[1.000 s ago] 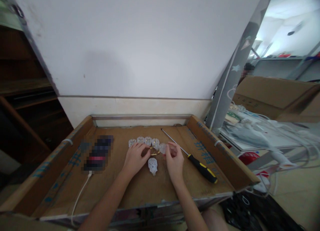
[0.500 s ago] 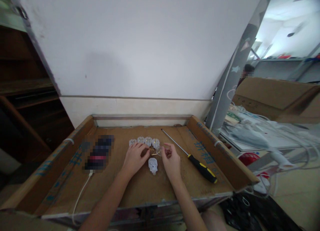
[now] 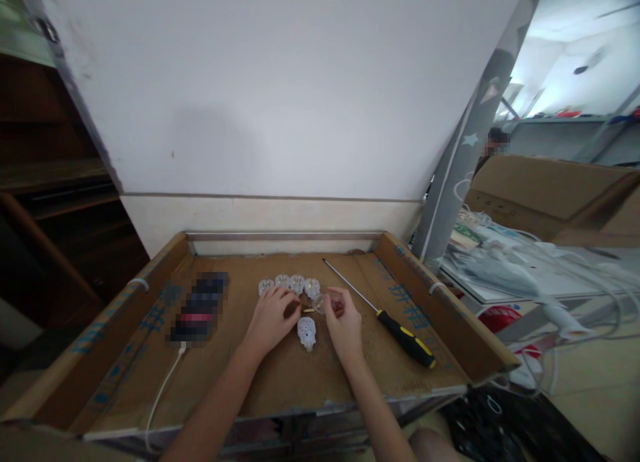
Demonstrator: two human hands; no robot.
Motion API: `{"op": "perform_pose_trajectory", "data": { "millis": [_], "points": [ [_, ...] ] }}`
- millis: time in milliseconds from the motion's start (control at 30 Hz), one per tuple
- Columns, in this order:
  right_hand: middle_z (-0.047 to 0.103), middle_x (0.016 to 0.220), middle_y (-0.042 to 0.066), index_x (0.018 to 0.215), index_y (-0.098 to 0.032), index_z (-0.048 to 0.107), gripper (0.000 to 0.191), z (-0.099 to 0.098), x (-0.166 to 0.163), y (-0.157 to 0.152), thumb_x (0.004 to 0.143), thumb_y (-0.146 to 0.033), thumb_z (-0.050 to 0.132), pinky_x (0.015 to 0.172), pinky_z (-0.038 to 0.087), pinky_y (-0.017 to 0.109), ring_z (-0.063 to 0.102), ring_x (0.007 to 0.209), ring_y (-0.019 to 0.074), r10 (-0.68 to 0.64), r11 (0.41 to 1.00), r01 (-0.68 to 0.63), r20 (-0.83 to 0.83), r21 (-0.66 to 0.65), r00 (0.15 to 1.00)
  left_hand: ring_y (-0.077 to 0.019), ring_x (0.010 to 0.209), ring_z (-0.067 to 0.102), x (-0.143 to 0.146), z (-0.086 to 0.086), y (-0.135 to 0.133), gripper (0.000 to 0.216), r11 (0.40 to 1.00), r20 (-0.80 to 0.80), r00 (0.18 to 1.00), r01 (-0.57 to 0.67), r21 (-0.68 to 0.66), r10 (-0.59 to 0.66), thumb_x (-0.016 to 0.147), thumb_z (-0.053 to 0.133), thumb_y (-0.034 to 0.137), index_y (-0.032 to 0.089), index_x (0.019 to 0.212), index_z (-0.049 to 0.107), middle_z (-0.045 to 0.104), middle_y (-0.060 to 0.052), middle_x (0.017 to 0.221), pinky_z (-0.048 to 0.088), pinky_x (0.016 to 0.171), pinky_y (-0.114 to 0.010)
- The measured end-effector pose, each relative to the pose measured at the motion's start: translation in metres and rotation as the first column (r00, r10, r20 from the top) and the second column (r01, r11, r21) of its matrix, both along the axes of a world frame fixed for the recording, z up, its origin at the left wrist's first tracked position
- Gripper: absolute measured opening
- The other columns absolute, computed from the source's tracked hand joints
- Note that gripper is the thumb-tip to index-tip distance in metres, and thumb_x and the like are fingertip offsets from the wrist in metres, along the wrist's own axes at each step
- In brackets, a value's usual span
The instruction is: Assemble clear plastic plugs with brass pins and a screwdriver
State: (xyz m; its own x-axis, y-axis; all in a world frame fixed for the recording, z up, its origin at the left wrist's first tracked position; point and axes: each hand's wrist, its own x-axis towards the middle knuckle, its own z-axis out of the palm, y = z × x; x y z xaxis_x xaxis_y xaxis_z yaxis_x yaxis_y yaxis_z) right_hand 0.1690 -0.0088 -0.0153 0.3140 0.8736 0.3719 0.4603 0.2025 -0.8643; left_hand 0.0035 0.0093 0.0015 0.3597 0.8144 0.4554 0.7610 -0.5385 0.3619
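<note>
Two narrow grips face each other across a small cluster of parts. The left hand (image 3: 271,317) has its thumb and forefinger curled close together; whether anything sits between the tips I cannot tell. At the thumb and fingertips of the right hand (image 3: 345,321) is a clear round piece (image 3: 318,305), though whether it is pinched or merely touched is hard to make out. Between the hands lies a slim brass-coloured piece (image 3: 309,310), with a whitish plug part (image 3: 307,331) just below it, nearer the person. A row of four clear plug pieces (image 3: 297,284) stands beyond, the leftmost partly hidden by the left fingers. Right of the right hand, a black-and-yellow screwdriver (image 3: 406,338) lies slantwise on the cardboard-lined worktop (image 3: 295,385). Well to the left rests a blurred-out dark device (image 3: 197,309), a white cable (image 3: 164,390) at its near end.
</note>
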Motion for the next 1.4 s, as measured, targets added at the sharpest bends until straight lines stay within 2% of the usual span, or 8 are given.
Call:
{"op": "perform_pose_trajectory", "data": {
  "millis": [167, 433, 700, 800, 933, 1100, 1300, 1400],
  "points": [
    [0.061, 0.068, 0.001, 0.097, -0.019, 0.055, 0.025, 0.001, -0.001, -0.001, 0.083, -0.038, 0.046, 0.06, 0.043, 0.027, 0.058, 0.061, 0.0172, -0.008, 0.999, 0.011, 0.076, -0.045, 0.997, -0.022, 0.1, 0.053, -0.002, -0.004, 0.003, 0.01, 1.0, -0.003, 1.0, -0.01, 0.0, 0.01, 0.08, 0.058, 0.02, 0.022, 0.088, 0.064, 0.065, -0.003, 0.1, 0.041, 0.089, -0.039],
    [0.062, 0.08, 0.003, 0.091, -0.019, 0.059, 0.018, 0.005, -0.003, -0.002, 0.077, -0.028, 0.052, 0.072, 0.042, 0.029, 0.057, 0.076, 0.019, -0.001, 0.997, 0.021, 0.264, -0.075, 0.965, -0.0223, 0.103, 0.052, -0.003, -0.004, 0.003, 0.012, 0.999, -0.007, 1.0, -0.005, 0.036, 0.005, 0.08, 0.061, 0.022, 0.025, 0.089, 0.067, 0.064, -0.003, 0.107, 0.04, 0.09, -0.04],
    [0.056, 0.086, 0.011, 0.081, -0.018, 0.068, 0.015, 0.008, -0.004, -0.008, 0.072, -0.026, 0.058, 0.076, 0.036, 0.038, 0.051, 0.088, 0.029, -0.103, 0.985, 0.152, 0.432, -0.08, 0.896, -0.0228, 0.103, 0.052, -0.005, -0.006, 0.004, 0.009, 0.999, -0.03, 1.0, -0.004, 0.045, 0.006, 0.078, 0.065, 0.026, 0.027, 0.085, 0.069, 0.064, -0.002, 0.108, 0.039, 0.091, -0.041],
    [0.055, 0.084, 0.01, 0.076, -0.019, 0.068, 0.013, 0.006, -0.003, -0.007, 0.073, -0.026, 0.058, 0.076, 0.036, 0.039, 0.05, 0.086, 0.0279, -0.105, 0.987, 0.147, 0.416, -0.071, 0.903, -0.0228, 0.104, 0.051, -0.004, -0.007, 0.004, 0.007, 0.999, -0.034, 0.999, -0.002, 0.035, 0.003, 0.078, 0.065, 0.024, 0.027, 0.083, 0.07, 0.064, -0.002, 0.109, 0.038, 0.091, -0.041],
    [0.058, 0.084, 0.008, 0.077, -0.019, 0.064, 0.011, -0.001, 0.001, -0.002, 0.073, -0.028, 0.059, 0.079, 0.04, 0.037, 0.052, 0.085, 0.0243, -0.031, 0.998, 0.048, 0.33, -0.042, 0.943, -0.0223, 0.102, 0.053, -0.002, -0.003, 0.002, 0.006, 0.999, 0.0, 1.0, -0.022, 0.046, 0.022, 0.079, 0.062, 0.023, 0.024, 0.082, 0.068, 0.065, -0.002, 0.105, 0.038, 0.09, -0.041],
    [0.064, 0.078, 0.005, 0.081, -0.018, 0.059, 0.015, -0.007, 0.004, 0.002, 0.081, -0.031, 0.05, 0.068, 0.046, 0.031, 0.057, 0.071, 0.0184, 0.053, 0.999, -0.053, 0.162, -0.005, 0.985, -0.0201, 0.094, 0.057, -0.001, 0.003, -0.001, 0.01, 0.996, 0.086, 0.995, -0.055, 0.069, 0.049, 0.082, 0.057, 0.021, 0.023, 0.088, 0.064, 0.069, -0.001, 0.094, 0.041, 0.086, -0.038],
    [0.062, 0.081, 0.005, 0.099, -0.015, 0.061, 0.025, -0.007, 0.005, 0.004, 0.083, -0.031, 0.049, 0.064, 0.048, 0.03, 0.057, 0.065, 0.0158, 0.073, 0.996, -0.075, 0.054, 0.043, 0.996, -0.0195, 0.088, 0.06, 0.003, 0.002, -0.003, 0.009, 0.997, 0.115, 0.993, 0.004, 0.083, -0.014, 0.083, 0.057, 0.021, 0.021, 0.089, 0.064, 0.069, -0.001, 0.088, 0.044, 0.081, -0.034],
    [0.059, 0.083, 0.006, 0.1, -0.016, 0.064, 0.027, -0.006, 0.004, 0.004, 0.083, -0.031, 0.05, 0.064, 0.047, 0.029, 0.055, 0.066, 0.0153, 0.094, 0.993, -0.097, 0.049, 0.061, 0.994, -0.0195, 0.086, 0.06, 0.006, 0.001, -0.004, 0.01, 0.994, 0.099, 0.994, 0.041, 0.097, -0.051, 0.082, 0.056, 0.019, 0.021, 0.089, 0.064, 0.069, -0.002, 0.087, 0.045, 0.079, -0.034]
  ]
}}
